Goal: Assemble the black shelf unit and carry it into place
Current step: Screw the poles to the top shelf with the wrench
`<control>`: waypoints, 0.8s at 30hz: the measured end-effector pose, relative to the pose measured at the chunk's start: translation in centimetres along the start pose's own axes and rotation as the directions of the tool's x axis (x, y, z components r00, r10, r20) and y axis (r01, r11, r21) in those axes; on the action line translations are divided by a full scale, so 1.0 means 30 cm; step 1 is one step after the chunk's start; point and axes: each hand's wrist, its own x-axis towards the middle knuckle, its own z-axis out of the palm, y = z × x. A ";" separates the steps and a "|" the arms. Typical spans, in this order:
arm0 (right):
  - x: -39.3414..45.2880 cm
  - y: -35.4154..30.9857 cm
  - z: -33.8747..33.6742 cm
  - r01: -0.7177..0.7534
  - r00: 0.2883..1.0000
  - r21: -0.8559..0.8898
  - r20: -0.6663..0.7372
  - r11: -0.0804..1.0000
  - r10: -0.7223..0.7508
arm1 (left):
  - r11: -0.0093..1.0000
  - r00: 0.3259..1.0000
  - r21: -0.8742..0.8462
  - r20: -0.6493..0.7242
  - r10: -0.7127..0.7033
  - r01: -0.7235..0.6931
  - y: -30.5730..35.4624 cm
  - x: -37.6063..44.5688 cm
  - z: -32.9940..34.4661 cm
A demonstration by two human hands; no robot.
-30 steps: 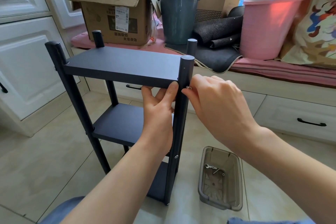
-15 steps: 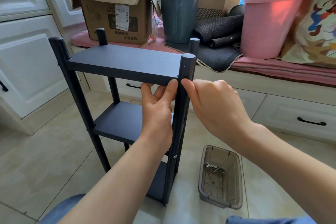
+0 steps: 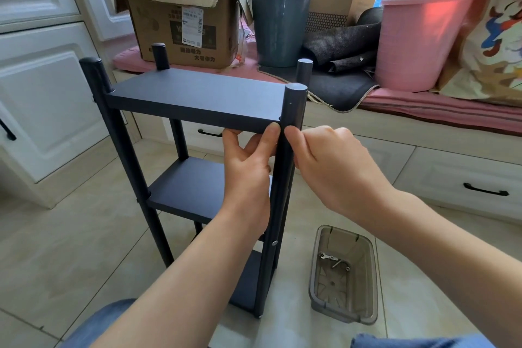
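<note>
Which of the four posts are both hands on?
The near-right post: the left hand and right hand meet just under the top shelf.

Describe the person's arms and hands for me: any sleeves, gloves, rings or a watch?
Both forearms are bare up to the frame edge, with no sleeves showing. The left hand and right hand wear no gloves, and no rings, watch or bracelet can be seen on the sides that face the camera. Blue denim-like cloth shows at the bottom edge, likely trousers.
</note>
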 end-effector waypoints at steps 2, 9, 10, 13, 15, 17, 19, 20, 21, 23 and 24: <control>-0.008 -0.002 -0.006 0.043 0.995 -0.084 -0.088 0.996 -0.051 | 1.000 1.000 -0.002 0.001 -0.004 0.004 0.004 0.000 0.000; -0.003 -0.003 -0.012 0.055 0.996 -0.109 -0.065 0.992 -0.062 | 1.000 1.000 0.015 -0.004 0.007 -0.007 -0.001 0.005 -0.001; -0.006 -0.001 -0.015 0.055 0.995 -0.113 -0.077 0.992 -0.064 | 1.000 1.000 0.021 -0.002 0.008 -0.008 -0.001 0.004 -0.001; -0.010 -0.003 -0.023 0.080 0.987 -0.115 -0.128 0.990 -0.094 | 1.000 1.000 0.018 -0.004 0.013 -0.013 0.005 0.004 0.001; -0.007 -0.006 -0.021 0.106 0.986 -0.136 -0.115 0.985 -0.122 | 1.000 1.000 0.011 -0.011 0.017 -0.016 0.005 0.006 0.001; -0.009 -0.005 -0.019 0.125 0.985 -0.159 -0.101 0.979 -0.142 | 1.000 1.000 0.020 -0.018 0.016 -0.016 0.003 0.008 0.003; -0.014 0.000 -0.020 0.119 0.987 -0.162 -0.092 0.980 -0.135 | 0.999 1.000 0.031 -0.017 0.014 -0.014 0.001 0.008 0.005; -0.017 0.002 -0.023 0.115 0.987 -0.161 -0.093 0.980 -0.131 | 0.999 1.000 0.039 -0.017 0.016 -0.015 0.000 0.007 0.006; -0.020 0.003 -0.025 0.115 0.986 -0.159 -0.100 0.981 -0.131 | 0.999 1.000 0.048 -0.017 0.019 -0.019 0.001 0.007 0.006; -0.020 0.005 -0.029 0.118 0.983 -0.152 -0.121 0.981 -0.137 | 0.999 1.000 0.049 -0.018 0.024 -0.023 0.003 0.008 0.006; -0.018 0.004 -0.029 0.125 0.981 -0.152 -0.127 0.980 -0.145 | 0.999 1.000 0.047 -0.020 0.023 -0.022 0.003 0.009 0.006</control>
